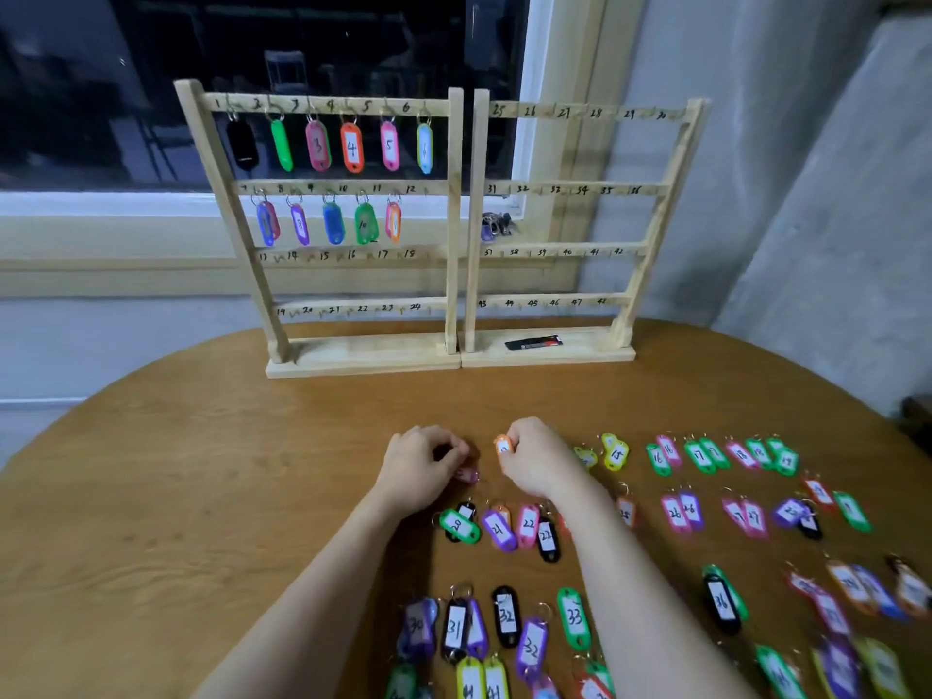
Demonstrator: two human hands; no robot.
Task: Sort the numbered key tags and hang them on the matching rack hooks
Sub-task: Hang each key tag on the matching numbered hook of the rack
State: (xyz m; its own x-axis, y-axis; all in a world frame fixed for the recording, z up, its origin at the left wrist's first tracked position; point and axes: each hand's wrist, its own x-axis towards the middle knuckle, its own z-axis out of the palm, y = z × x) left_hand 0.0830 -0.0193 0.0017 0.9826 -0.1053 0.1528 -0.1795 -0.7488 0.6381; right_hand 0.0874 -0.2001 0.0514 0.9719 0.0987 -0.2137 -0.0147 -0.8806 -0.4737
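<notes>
The small orange plastic key tag (503,449) with a white paper label sits pinched in the curled fingers of the right hand (537,459), lifted just off the round wooden table (201,496); its number is too blurred to read. Just beside it, the left hand (421,469) curls around a pink plastic key tag (469,475), low over the tabletop. Both hands meet at the head of the laid-out rows, probably because the next tags wanted belong there: the loose tags lie in rough number order, pairs side by side, running through the teens in the far row to the right, the twenties in the middle, the thirties nearest the person. That layout likely lets each number be found at a glance.

Further out stands the left wooden rack (323,219), upright at the table's far edge. Its top rail carries six tags under hooks one to six, and the second rail carries five, with the hook marked twelve bare. So the tags in hand may well be meant for twelve or thirteen. The right wooden rack (580,219), numbered from twenty-five up, holds no coloured tags, only a dark bunch of keys (495,225) near its left post.
</notes>
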